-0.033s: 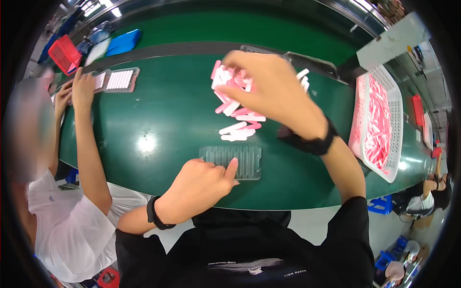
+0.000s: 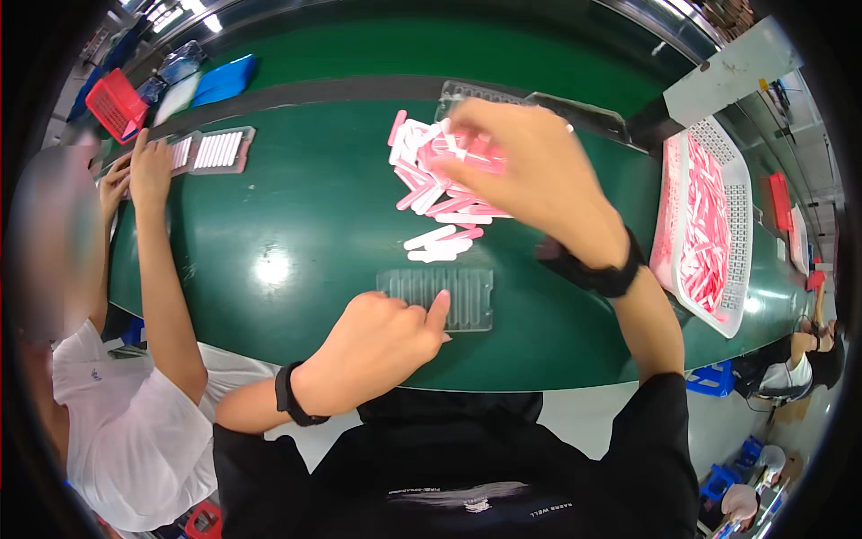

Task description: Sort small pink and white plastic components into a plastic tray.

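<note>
Right hand (image 2: 543, 175): bent at the wrist above a loose pile of pink and white sticks (image 2: 426, 193), the thumb and forefinger set apart with part of the pile visible between them; the remaining fingers are partly hidden, and whether they grip a stick cannot be told. Left hand (image 2: 373, 346): laid over the near left part of a clear, grooved tray (image 2: 471, 287), most fingers curled and one digit extended across the grooves; whether they pinch the tray or only rest on it cannot be told. The tray lies flat on the green worktop (image 2: 314, 216), near its front edge, the green surface showing through. A small cluster of sticks (image 2: 440, 244) lies between the pile and the tray. A black band (image 2: 289, 395) encircles the left wrist and another dark band (image 2: 620, 274) the right. Beyond the right hand, partly covered by it, is a second clear tray (image 2: 476, 92). To the right stands a white perforated basket (image 2: 738, 207) holding many pink and white sticks. At the far left, a co-worker's hand (image 2: 151, 171) is near a tray (image 2: 248, 146) bearing a row of white sticks; behind it are a red basket (image 2: 117, 101) and a blue bag (image 2: 224, 79).
</note>
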### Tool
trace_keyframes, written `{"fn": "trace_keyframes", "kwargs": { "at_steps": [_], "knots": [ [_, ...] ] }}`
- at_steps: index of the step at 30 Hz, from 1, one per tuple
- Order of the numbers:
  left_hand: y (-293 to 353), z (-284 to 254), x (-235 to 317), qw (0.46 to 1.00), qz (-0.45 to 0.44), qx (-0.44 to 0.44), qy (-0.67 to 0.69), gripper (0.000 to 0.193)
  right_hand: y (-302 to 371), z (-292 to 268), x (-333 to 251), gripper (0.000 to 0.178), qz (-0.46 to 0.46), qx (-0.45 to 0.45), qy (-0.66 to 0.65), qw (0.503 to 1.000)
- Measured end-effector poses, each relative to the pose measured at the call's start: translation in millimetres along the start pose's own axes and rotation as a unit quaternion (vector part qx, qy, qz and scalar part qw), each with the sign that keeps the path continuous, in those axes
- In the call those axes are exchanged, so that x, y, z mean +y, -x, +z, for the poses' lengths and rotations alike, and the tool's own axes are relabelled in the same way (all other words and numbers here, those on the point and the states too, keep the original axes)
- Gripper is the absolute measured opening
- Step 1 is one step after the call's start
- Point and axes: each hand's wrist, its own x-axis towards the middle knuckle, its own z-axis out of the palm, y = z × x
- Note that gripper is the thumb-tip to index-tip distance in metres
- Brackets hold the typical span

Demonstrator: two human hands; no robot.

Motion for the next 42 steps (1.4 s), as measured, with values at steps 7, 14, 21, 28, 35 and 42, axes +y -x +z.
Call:
{"fn": "trace_keyframes", "kwargs": {
  "at_steps": [7, 14, 21, 28, 35, 42],
  "knots": [
    [-77, -14, -63, 0.987, -0.082, 0.104, 0.088, 0.025, 77, -34, 58, 0.027, 0.186, -0.018, 0.002, 0.982],
    [-78, -3, -103, 0.943, -0.219, 0.084, 0.235, 0.021, 64, -32, 66, 0.024, 0.186, -0.044, 0.002, 0.982],
    [-71, -3, -99, 0.923, -0.219, 0.045, 0.313, 0.019, 64, -29, 64, 0.020, 0.206, -0.040, -0.063, 0.976],
    [-71, 8, -98, 0.834, -0.240, 0.059, 0.494, 0.023, 72, -26, 61, 0.021, 0.289, -0.012, -0.306, 0.907],
    [-71, 1, -83, 0.895, -0.190, 0.067, 0.398, 0.033, 86, -44, 31, 0.010, 0.151, -0.044, -0.099, 0.983],
    [-70, 6, -31, 0.962, -0.084, 0.086, 0.245, 0.038, 117, -36, -8, 0.018, -0.081, -0.091, 0.170, 0.978]
  ]
}}
